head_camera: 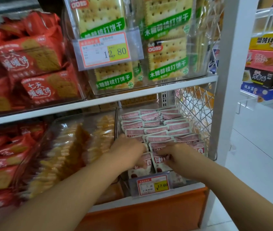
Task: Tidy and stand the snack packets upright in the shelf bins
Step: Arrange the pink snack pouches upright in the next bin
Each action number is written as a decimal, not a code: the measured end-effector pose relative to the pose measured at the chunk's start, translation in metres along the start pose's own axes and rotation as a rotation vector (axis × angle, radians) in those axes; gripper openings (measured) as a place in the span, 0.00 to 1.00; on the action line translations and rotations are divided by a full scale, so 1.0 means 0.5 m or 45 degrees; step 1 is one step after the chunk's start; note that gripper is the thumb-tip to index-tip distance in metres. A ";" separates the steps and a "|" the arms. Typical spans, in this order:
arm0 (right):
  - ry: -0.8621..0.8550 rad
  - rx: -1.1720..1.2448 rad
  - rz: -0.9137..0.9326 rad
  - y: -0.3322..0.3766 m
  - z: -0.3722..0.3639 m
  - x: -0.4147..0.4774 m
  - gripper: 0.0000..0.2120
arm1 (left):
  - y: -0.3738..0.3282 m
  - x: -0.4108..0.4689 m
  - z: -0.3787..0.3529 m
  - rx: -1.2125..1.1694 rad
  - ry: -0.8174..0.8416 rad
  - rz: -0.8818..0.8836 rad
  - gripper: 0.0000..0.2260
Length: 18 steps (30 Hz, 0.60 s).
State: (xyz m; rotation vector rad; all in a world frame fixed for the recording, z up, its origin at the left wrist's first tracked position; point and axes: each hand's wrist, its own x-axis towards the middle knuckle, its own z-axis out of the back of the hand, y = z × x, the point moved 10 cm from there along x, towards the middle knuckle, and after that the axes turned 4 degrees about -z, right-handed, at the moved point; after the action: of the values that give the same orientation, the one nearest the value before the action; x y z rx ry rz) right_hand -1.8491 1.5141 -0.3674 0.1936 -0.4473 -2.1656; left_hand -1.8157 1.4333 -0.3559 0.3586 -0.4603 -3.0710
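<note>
Snack packets (155,130), pink and white, sit in rows in the clear bin (116,121) at the right end of the lower shelf (142,201). The back rows stand neat. The front rows, just behind the yellow price tag (152,185), lean and overlap, so I think that is where the job is now.

To do it well, take one front packet by its top edge. Lift it a little and set it straight down on its bottom edge. Then press it back against the row behind so it cannot flop. One hand should hold the neat rows back while the other hand fixes the loose one. Go gently, since the packets look soft and may slide.

Both bare arms reach in from below, and the hands are close together over the front rows. The left hand (127,147) lies palm down with its fingers bent onto the front left packets. I cannot tell if its grip holds one. The right hand (177,155) has a narrow grip, pinching the top of a front packet.
</note>
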 end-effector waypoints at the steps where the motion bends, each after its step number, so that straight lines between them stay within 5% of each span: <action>1: -0.003 -0.015 0.003 0.001 0.002 -0.002 0.18 | 0.010 -0.011 0.007 -0.005 -0.044 0.025 0.14; 7: -0.302 0.101 0.081 0.017 0.057 -0.019 0.15 | 0.070 -0.053 0.014 -0.281 -0.055 0.158 0.15; 10: -0.204 0.089 0.088 0.027 0.035 -0.014 0.14 | 0.046 -0.055 0.028 -0.069 -0.070 0.146 0.05; 18: -0.092 0.096 -0.022 0.000 0.015 0.005 0.15 | 0.014 -0.030 0.009 0.216 0.058 0.160 0.08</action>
State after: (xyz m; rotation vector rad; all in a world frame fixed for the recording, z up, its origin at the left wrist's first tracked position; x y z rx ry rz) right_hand -1.8526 1.5141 -0.3601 0.1620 -0.5710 -2.1800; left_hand -1.8022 1.4287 -0.3462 0.3866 -0.7143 -2.9043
